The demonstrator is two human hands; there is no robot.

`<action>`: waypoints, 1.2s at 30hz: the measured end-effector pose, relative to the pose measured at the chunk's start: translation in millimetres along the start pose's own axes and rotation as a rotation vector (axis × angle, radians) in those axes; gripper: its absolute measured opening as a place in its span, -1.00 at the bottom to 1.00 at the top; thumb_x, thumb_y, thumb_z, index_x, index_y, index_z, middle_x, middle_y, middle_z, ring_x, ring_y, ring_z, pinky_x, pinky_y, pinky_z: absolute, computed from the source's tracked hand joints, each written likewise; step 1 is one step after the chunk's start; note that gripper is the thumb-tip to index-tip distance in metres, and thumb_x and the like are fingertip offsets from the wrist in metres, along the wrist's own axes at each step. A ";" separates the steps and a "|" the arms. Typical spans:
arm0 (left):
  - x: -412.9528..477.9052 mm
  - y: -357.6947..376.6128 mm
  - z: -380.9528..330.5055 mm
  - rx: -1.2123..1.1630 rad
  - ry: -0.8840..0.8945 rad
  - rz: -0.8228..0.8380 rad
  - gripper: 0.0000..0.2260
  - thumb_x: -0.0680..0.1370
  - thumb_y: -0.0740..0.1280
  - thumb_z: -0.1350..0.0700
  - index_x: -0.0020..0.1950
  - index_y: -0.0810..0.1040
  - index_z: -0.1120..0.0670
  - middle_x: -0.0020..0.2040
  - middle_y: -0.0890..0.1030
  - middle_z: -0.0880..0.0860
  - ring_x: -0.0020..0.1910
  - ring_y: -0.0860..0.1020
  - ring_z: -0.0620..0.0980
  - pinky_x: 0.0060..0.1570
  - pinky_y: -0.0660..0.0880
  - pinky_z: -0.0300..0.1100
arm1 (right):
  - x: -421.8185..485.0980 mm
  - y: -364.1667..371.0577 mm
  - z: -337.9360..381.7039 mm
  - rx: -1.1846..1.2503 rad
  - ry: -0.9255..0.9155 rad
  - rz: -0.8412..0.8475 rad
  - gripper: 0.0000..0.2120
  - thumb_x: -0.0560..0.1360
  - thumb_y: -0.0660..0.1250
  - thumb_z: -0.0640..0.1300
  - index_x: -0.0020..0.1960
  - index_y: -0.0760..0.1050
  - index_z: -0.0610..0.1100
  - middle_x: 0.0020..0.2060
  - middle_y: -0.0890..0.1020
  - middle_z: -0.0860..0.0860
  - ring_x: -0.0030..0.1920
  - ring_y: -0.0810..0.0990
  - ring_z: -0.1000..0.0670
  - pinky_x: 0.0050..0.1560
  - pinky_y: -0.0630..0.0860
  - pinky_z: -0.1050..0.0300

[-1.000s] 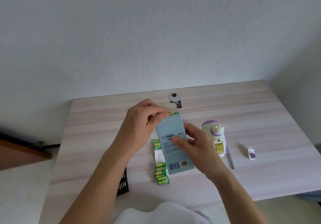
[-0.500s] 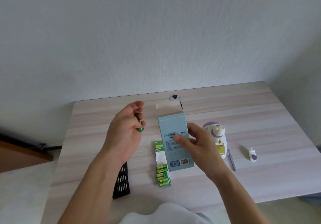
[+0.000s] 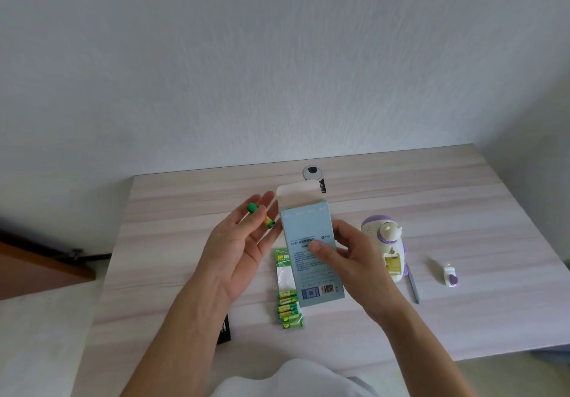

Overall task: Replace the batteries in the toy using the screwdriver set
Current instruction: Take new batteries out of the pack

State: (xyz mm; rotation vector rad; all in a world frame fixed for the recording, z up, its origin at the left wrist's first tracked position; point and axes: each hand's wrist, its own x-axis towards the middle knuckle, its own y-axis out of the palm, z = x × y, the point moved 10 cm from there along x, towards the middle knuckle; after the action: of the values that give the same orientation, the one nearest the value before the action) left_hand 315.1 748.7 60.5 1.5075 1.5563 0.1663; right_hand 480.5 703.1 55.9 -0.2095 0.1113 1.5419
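Observation:
My left hand is palm up with a green and yellow battery resting across its fingers. My right hand grips a light blue cardboard box, held upright with its white top flap open. The white and purple toy lies on the table to the right, its battery bay open and yellow inside. A slim grey screwdriver lies beside the toy. The small purple and white battery cover sits further right. A strip pack of green batteries lies under the box.
The pale wooden table meets a white wall at the back. A round white and black device sits near the far edge. A black tray of screwdriver bits shows behind my left forearm. White cloth is at the bottom.
My left hand drew a battery out of the box top, moved left and turned palm up. The box's white flap now stands open.

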 end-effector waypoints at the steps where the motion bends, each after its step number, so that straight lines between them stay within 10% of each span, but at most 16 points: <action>1: 0.6 -1.8 -1.0 0.026 0.019 -0.014 -0.71 0.57 0.30 0.35 0.29 0.48 0.25 0.17 0.69 0.14 0.12 0.68 0.07 -0.06 0.67 -0.10 | 0.0 0.4 0.3 -0.003 -0.001 0.003 -0.70 0.43 0.39 0.11 0.14 0.56 0.08 0.05 0.70 0.16 -0.04 0.73 -0.06 -0.07 0.69 -0.12; 17: -32.6 98.1 -53.2 1.534 1.022 0.234 -0.92 0.53 0.46 0.13 0.00 0.63 0.09 -0.10 0.67 -0.08 -0.11 0.61 -0.13 -0.05 0.52 -0.31 | -0.3 1.4 7.5 0.013 -0.022 0.004 -0.81 0.55 0.40 -0.12 0.15 0.56 -0.02 0.04 0.70 0.11 -0.04 0.73 -0.06 -0.05 0.69 -0.13; 36: -39.4 86.9 -46.2 1.530 1.082 0.270 -0.82 0.52 0.47 0.14 0.12 0.68 0.10 -0.04 0.61 -0.03 -0.06 0.58 -0.16 -0.03 0.45 -0.45 | -2.8 0.6 11.9 0.107 -0.044 -0.016 -0.81 0.52 0.41 -0.13 0.13 0.58 -0.06 0.02 0.72 0.08 -0.06 0.74 -0.05 -0.10 0.68 0.03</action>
State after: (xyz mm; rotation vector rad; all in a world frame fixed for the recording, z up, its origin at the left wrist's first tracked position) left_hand 338.8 758.6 163.3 3.1601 2.5038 -0.1675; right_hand 479.0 702.8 68.0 -0.0919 0.1567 1.5195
